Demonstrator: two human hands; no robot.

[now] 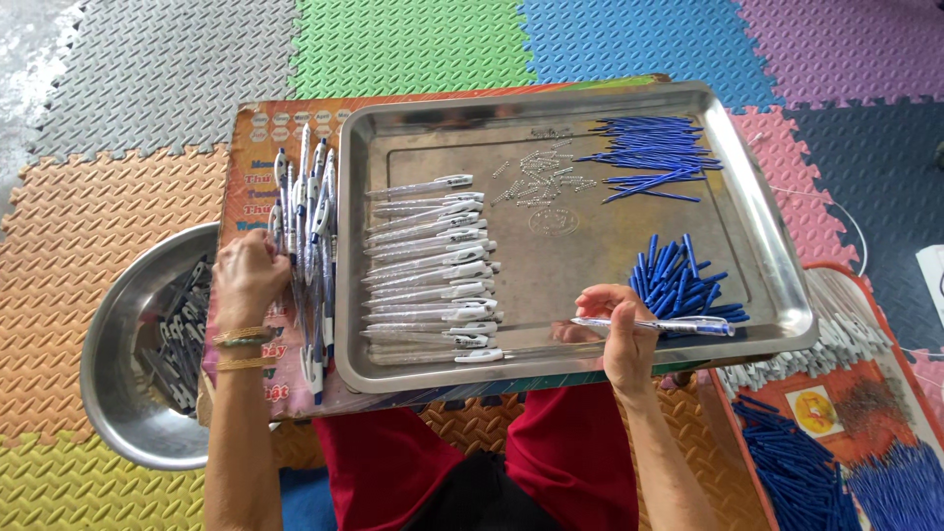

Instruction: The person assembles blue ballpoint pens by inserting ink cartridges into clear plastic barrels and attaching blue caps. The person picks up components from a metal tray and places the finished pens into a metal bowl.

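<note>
My right hand (621, 329) holds a clear pen with a blue tip (657, 324) over the near right part of a steel tray (762, 236). A row of clear pen barrels with white clips (433, 267) lies in the tray's left half. To the left of the tray, my left hand (246, 280) grips a bundle of finished pens (307, 236) lying on a printed board (258, 157). Blue pen caps (678, 275) are heaped just beyond my right hand. Thin blue refills (654, 155) and small metal springs (536, 177) lie at the tray's far side.
A round steel bowl (118, 374) with dark parts sits on the floor at the left. At the right, a box (836, 433) holds blue refills, springs and white parts. Coloured foam mats (413, 39) cover the floor. My red-clad legs (551, 452) are under the board.
</note>
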